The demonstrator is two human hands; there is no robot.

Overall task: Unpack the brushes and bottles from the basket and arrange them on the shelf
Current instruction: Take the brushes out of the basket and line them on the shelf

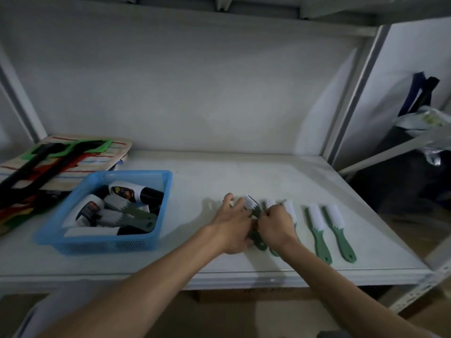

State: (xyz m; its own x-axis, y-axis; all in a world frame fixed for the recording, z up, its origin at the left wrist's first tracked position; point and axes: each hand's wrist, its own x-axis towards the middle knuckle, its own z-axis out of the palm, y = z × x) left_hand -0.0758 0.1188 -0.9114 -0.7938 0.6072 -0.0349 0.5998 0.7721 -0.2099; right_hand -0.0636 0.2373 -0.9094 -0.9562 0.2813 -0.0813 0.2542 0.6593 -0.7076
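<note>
Shelf [219,172]: white board, both hands working near its front edge, right of the middle.
Left hand [233,225]: fingers curled round the dark green brush [253,211], thumb lifted clear, brush head pointing to the back wall.
Right hand [275,224]: fingertips pinched on that same brush at its neck; the hand covers two more brushes [290,209] lying under it, only their white bristles and handle ends peeking out.
Placed brushes [317,228]: two light green ones side by side, apart from each other, toward the shelf's right edge, handles toward the front edge.
Basket [156,240]: blue, at the front left of the shelf, with bottles [136,192] lying flat in it and a couple of green brushes on top.
Back left corner: striped cloth [102,157] with dark and coloured tools [48,162] lying on it.
</note>
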